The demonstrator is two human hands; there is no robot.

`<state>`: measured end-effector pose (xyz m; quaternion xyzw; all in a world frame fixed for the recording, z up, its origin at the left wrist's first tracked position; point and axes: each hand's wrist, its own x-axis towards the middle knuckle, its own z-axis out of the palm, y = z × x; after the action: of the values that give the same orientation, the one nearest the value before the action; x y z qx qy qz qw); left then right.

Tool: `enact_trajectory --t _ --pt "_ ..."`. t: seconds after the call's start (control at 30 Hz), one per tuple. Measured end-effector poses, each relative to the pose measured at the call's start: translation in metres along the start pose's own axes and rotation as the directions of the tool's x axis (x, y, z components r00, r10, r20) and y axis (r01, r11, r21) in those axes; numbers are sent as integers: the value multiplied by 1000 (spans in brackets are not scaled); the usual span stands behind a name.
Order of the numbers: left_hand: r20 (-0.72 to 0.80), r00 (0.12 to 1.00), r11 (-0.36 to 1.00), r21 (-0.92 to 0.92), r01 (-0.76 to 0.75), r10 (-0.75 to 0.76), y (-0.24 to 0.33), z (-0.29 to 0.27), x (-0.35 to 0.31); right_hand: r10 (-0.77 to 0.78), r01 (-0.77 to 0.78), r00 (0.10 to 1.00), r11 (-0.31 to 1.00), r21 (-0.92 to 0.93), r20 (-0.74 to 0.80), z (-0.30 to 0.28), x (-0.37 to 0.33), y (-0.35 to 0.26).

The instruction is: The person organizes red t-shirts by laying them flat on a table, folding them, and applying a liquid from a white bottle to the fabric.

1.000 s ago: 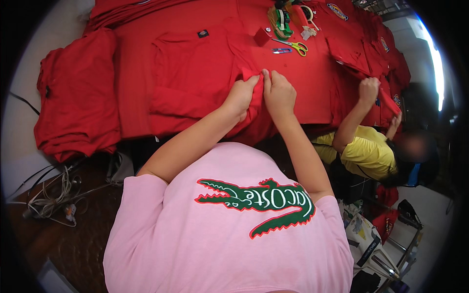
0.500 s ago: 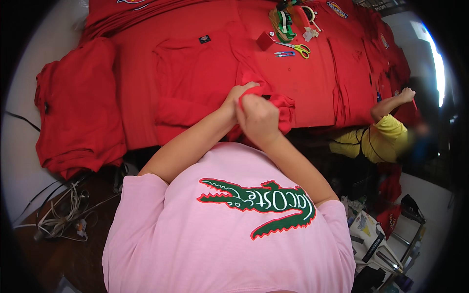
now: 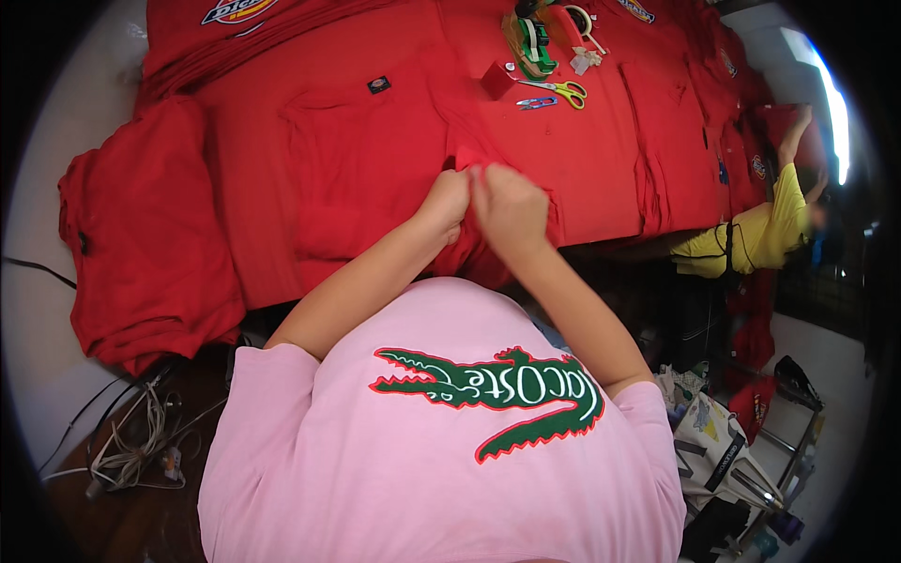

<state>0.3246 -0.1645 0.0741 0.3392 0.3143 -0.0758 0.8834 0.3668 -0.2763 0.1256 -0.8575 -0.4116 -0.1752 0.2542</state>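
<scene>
A red shirt [image 3: 361, 141] with a small dark patch lies spread on the table in front of me. My left hand [image 3: 445, 204] is closed on a bunched part of it, near the table's front edge. Right beside it, my right hand [image 3: 511, 211] is also closed on the red cloth, its fingers slightly blurred. The two hands almost touch, and a strip of the shirt stretches away from them up the table. What lies inside the fists is hidden.
A folded red stack [image 3: 145, 235] lies at the left. Yellow-handled scissors [image 3: 570, 92], small blue snips [image 3: 537, 103] and a green tape dispenser [image 3: 533, 52] sit at the far middle. More red garments [image 3: 671, 150] lie right. A person in yellow [image 3: 751, 239] works beyond; cables [image 3: 141, 436] hang lower left.
My right hand has come off the top of my left hand and turned, so the fists are now side by side. The person in yellow has reached farther forward. The whole view has shifted slightly.
</scene>
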Motion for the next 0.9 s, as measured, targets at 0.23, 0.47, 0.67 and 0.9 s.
enact_trajectory --t 0.23,0.47,0.67,0.9 --pt "-101 995 996 86 10 -2 -10 13 6 179 -166 981 972 -164 71 17 3 25" --pt "103 990 967 -229 114 -92 -21 -16 33 14 -11 998 998 -56 55 22 -2 5" --pt "-73 994 993 87 -74 80 -8 -10 13 -119 117 993 990 79 17 11 -11 -21" --pt "-44 997 998 -19 57 -57 -4 -5 12 133 -119 984 986 -113 122 41 6 24"
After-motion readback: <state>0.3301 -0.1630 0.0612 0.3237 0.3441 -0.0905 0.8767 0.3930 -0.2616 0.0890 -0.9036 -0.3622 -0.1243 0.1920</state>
